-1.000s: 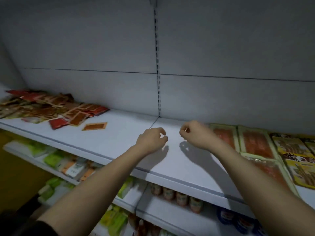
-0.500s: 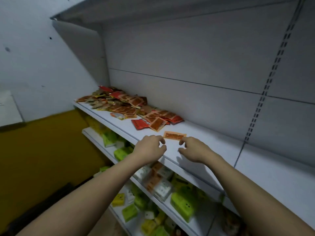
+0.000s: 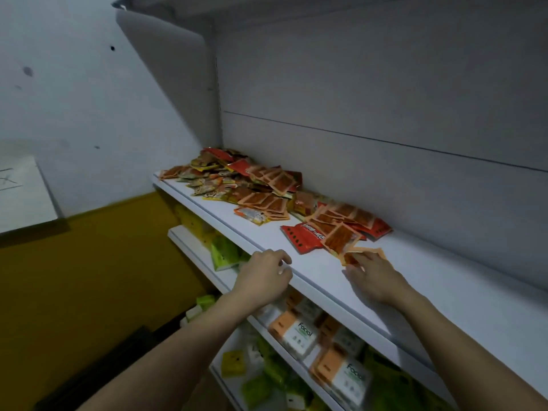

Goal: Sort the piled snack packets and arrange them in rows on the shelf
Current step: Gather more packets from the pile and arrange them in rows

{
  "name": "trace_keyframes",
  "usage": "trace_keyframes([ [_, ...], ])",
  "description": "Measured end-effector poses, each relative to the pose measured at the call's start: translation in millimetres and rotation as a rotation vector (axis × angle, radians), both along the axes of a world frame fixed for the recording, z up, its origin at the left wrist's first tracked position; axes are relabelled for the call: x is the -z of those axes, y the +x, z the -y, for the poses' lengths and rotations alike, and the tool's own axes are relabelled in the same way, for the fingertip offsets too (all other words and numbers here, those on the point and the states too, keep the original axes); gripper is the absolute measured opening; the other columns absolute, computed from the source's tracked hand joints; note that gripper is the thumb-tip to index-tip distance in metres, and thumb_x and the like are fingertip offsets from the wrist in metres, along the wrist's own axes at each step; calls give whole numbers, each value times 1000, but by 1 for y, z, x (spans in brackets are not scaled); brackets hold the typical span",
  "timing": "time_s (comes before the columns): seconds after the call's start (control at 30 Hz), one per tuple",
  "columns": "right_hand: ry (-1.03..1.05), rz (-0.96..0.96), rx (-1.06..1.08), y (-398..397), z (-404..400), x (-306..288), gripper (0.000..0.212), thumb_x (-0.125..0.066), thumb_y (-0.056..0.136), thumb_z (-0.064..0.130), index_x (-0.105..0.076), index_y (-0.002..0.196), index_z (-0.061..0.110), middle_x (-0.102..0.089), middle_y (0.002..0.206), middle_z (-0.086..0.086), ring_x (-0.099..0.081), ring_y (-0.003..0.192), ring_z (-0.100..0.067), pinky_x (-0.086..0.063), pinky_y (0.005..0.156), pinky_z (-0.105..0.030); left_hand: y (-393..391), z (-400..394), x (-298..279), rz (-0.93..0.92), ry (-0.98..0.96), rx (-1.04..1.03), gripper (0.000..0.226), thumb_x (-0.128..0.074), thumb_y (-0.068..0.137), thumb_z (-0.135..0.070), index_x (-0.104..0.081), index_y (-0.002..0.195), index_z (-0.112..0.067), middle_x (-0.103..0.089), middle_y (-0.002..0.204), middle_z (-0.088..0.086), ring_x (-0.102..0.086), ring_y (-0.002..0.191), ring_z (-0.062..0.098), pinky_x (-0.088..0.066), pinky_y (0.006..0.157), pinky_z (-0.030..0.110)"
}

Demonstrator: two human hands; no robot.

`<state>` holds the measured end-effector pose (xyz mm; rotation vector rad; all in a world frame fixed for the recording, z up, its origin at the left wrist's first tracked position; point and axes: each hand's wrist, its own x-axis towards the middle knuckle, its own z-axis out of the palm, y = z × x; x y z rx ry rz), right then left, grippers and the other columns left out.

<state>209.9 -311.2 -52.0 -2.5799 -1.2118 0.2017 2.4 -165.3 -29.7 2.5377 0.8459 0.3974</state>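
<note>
Your right hand (image 3: 374, 278) lies flat with straight fingers (image 3: 362, 257) on the loose orange packet (image 3: 365, 254) just near the pile (image 3: 267, 192) on the shelf (image 3: 444, 292), while your left hand (image 3: 264, 275), loosely curled and holding nothing, rests at the shelf's near edge.

"Facial" reads in dark letters on a white-and-orange pack (image 3: 299, 336) on the lower shelf (image 3: 189, 241), under the left forearm. The same word, "Facial", stands on a second white-and-orange pack (image 3: 345, 378) farther right on that shelf; the smaller print beneath it on both is too blurred to read. A red packet (image 3: 301, 237) at the near edge of the snack pile carries white characters, not legible. A white board (image 3: 20, 194) at far left shows faint pen marks, possibly a cross, unreadable. No other text can be made out.
</note>
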Motion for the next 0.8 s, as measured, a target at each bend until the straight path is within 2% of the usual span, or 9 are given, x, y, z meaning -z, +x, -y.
trace_keyframes([
  [0.13,301,58,129,31,-41,-20,23,-50,96,30,-62,113,21,-63,116,-6,-58,105,-30,-49,82,-40,38,-51,-1,16,6,0,29,-52,99,-32,-63,125,-24,-63,125,0,-54,116,20,-50,96,42],
  [0.2,402,47,114,41,-71,-34,14,-54,94,24,-65,101,19,-68,103,-4,-62,96,-28,-47,75,-35,54,-82,-6,48,6,-32,29,-54,98,-31,-63,125,-25,-62,126,-1,-54,117,18,-49,97,40],
  [0.3,461,54,34,46,-123,-46,8,-58,91,19,-65,90,19,-69,94,-2,-63,89,-25,-49,72,-35,75,-120,-13,61,33,-45,29,-56,97,-27,-64,124,-24,-63,127,-4,-56,115,15,-50,95,34],
  [0.4,415,89,-41,44,-169,-40,7,-59,89,16,-64,85,17,-66,92,-2,-61,88,-23,-47,69,-33,93,-149,-11,56,83,-8,27,-56,97,-24,-65,122,-22,-63,125,-4,-54,116,16,-48,94,34],
  [0.53,232,238,-81,46,-198,-25,8,-61,91,26,-68,91,23,-59,105,2,-51,105,-21,-35,77,-36,113,-183,-2,128,141,81,22,-58,96,-19,-67,116,-20,-64,117,-3,-51,110,17,-38,84,27],
  [0.63,131,328,-51,55,-213,-19,12,-65,88,30,-70,95,21,-58,110,0,-52,108,-23,-41,77,-35,133,-214,2,187,205,134,21,-57,95,-15,-69,112,-19,-65,112,-3,-52,105,16,-34,87,23],
  [0.73,25,433,-13,53,-226,-6,21,-63,90,33,-71,97,15,-60,117,-8,-56,109,-29,-46,80,-37,155,-237,14,267,161,262,23,-57,91,-12,-70,110,-12,-67,109,4,-58,104,24,-47,90,37],
  [0.8,5,486,35,50,-233,2,27,-60,93,38,-72,97,14,-59,121,-10,-57,106,-31,-46,82,-38,172,-248,15,262,95,368,29,-56,92,-14,-68,119,-12,-65,120,5,-55,113,24,-46,98,40],
])
